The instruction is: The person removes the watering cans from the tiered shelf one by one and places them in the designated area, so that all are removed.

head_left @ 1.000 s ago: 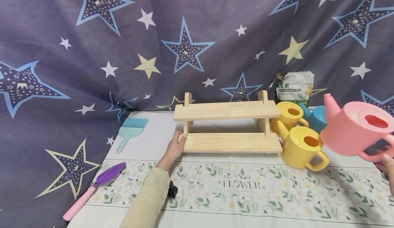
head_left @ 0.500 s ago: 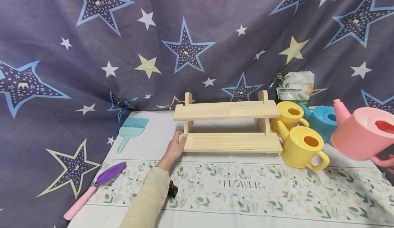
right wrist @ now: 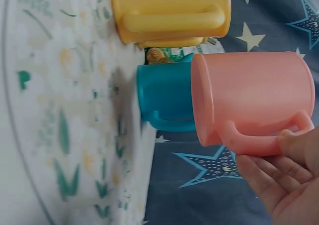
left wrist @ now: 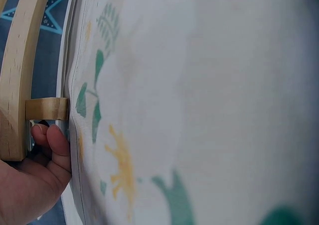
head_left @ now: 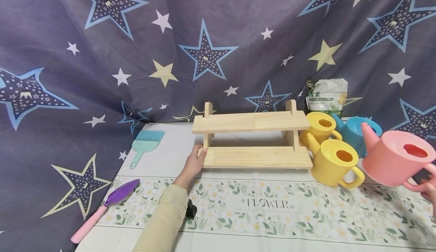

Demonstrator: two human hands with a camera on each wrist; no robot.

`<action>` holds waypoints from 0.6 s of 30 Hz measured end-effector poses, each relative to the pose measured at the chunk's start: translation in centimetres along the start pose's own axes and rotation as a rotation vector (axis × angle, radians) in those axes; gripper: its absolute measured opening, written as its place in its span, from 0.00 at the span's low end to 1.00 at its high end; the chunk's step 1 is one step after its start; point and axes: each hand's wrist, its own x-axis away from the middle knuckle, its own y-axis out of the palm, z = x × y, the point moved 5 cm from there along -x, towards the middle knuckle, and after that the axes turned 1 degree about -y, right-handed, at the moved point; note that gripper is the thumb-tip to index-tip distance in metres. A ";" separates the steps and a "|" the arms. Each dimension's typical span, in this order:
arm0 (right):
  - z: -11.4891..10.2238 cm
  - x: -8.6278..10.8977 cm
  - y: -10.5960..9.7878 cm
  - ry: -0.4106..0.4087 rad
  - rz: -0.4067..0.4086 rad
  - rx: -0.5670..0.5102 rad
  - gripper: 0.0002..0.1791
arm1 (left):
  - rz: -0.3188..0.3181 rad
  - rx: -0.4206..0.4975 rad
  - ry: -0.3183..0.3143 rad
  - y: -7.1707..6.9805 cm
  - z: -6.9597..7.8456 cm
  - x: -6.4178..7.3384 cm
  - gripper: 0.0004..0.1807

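Observation:
My left hand point(head_left: 195, 162) grips the left end of the two-tier wooden shelf point(head_left: 257, 157), thumb at the lower board; in the left wrist view its fingers point(left wrist: 59, 143) curl under the board end. At the far right, my right hand point(right wrist: 284, 177) holds a pink watering can point(head_left: 396, 159) by its handle, with thumb and fingers pinching it. The right wrist view shows the pink can upright and clear of the tabletop. Behind it stands a blue watering can point(head_left: 355, 134), partly hidden. Two yellow watering cans, one in front point(head_left: 332, 165) and one behind point(head_left: 320, 125), stand at the shelf's right end.
A white and green bag point(head_left: 327, 95) stands at the back right against the star-patterned curtain point(head_left: 238, 66). On the left lie a teal brush point(head_left: 146, 142) and a purple trowel with a pink handle point(head_left: 105, 208). A flower-patterned runner point(head_left: 265, 214) crosses the white table.
The pink watering can moved right, then back left and lower, with my right hand on its handle. More of the blue can shows now. My left hand and the shelf have stayed still.

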 end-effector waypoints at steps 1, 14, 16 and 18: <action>0.7 0.5 -0.1 0.039 0.040 0.037 0.27 | 0.000 -0.003 0.004 0.0 0.0 0.0 0.27; 0.6 2.7 1.3 0.171 0.237 -0.062 0.12 | -0.002 -0.005 0.006 -0.1 0.1 0.2 0.27; -0.1 3.2 1.5 0.192 0.244 -0.004 0.16 | -0.003 -0.005 0.005 -0.1 0.1 0.2 0.27; -0.6 3.5 1.6 0.234 0.236 0.029 0.20 | -0.003 -0.004 0.006 0.0 0.0 0.1 0.27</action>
